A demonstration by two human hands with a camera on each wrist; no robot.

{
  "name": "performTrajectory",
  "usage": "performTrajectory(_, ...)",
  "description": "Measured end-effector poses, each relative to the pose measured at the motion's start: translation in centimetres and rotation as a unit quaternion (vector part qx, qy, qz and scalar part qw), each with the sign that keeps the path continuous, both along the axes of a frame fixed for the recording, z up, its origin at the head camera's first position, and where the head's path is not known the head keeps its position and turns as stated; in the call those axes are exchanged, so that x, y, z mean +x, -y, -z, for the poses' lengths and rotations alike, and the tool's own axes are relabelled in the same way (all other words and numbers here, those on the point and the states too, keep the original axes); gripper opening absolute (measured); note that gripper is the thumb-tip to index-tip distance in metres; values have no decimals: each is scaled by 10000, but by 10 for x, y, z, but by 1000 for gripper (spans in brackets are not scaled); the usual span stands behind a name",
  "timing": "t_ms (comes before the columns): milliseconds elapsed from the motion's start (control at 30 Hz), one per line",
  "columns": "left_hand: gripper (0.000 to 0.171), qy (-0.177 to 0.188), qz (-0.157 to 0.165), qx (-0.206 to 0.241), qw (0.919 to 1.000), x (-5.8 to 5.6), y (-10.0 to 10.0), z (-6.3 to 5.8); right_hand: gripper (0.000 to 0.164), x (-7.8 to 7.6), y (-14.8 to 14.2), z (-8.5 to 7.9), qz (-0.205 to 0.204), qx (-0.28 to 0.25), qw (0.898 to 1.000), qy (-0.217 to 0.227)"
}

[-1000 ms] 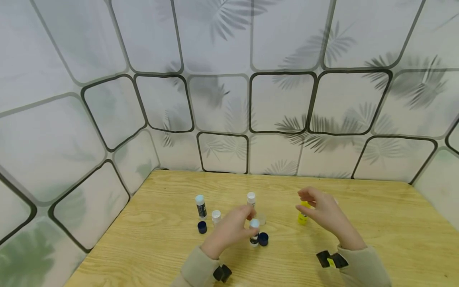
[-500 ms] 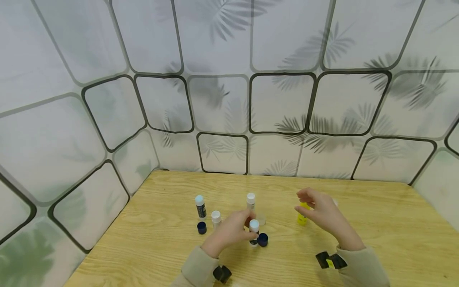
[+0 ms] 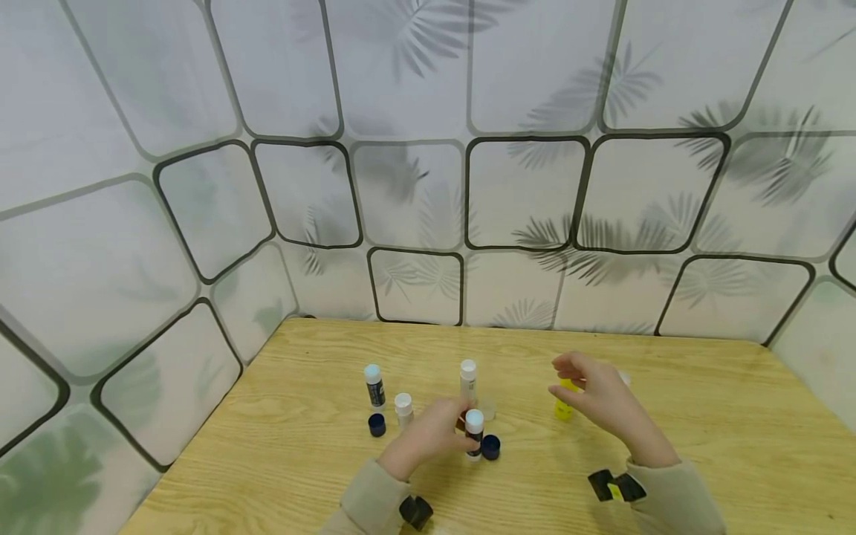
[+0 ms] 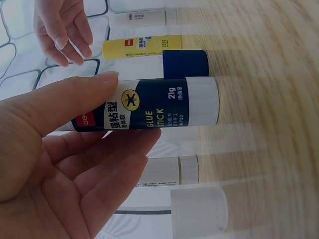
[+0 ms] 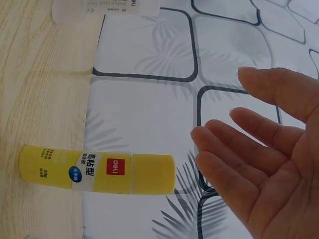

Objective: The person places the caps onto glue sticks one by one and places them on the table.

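Thumb and fingers of my left hand grip a navy-and-white glue stick, which stands upright at the table's middle. Its white top shows above the thumb in the head view. Right beside it sits a navy cap. Over on the right, my right hand hovers with loosely curved fingers, holding nothing. In the right wrist view a yellow glue stick stands near those fingertips, with a gap between. The hand partly hides it in the head view.
Another navy glue stick and navy cap stand at the left. White glue sticks are near the left hand and behind it, beside a clear cap. A clear-walled glue stick lies beyond the right hand. A patterned curtain borders the wooden table.
My left hand has shifted slightly, its thumb and fingers drawing down a little along the navy glue stick. The right hand is almost still.
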State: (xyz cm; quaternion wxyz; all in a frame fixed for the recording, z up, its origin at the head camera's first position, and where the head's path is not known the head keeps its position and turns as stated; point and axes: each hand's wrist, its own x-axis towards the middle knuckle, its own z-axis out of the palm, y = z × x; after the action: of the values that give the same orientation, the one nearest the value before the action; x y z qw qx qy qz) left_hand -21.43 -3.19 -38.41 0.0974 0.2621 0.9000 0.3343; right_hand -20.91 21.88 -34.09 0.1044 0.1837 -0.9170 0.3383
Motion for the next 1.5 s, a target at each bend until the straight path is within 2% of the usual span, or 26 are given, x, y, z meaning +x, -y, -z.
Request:
performTrajectory(133, 27, 80, -11, 2, 10000, 0, 0, 1, 32, 0, 0, 0, 15, 11, 10000, 3)
performTrajectory(467, 25, -60, 51, -13, 10000, 1, 2, 0, 33, 2, 1, -1, 9, 42, 10000, 64)
performTrajectory(667, 22, -106, -25, 294, 9995, 2, 4, -5, 34, 3, 1, -1, -15, 25, 9999, 97)
performTrajectory(900, 23, -705, -80, 897, 9934, 4, 5, -14, 36, 4, 1, -1, -41, 4, 9999, 158)
performTrajectory(1167, 24, -1423, -372, 1011, 9839, 10, 9, -23, 36, 4, 1, -3, -50, 16, 9998, 196)
performTrajectory(1367, 26, -1637, -394, 1131, 9792, 14, 11, -29, 36, 4, 1, -3, -78, 27, 9998, 199)
performTrajectory(1500, 25, -1864, -525, 1213, 9735, 14, 12, -29, 36, 4, 2, -2, -83, 27, 9998, 159)
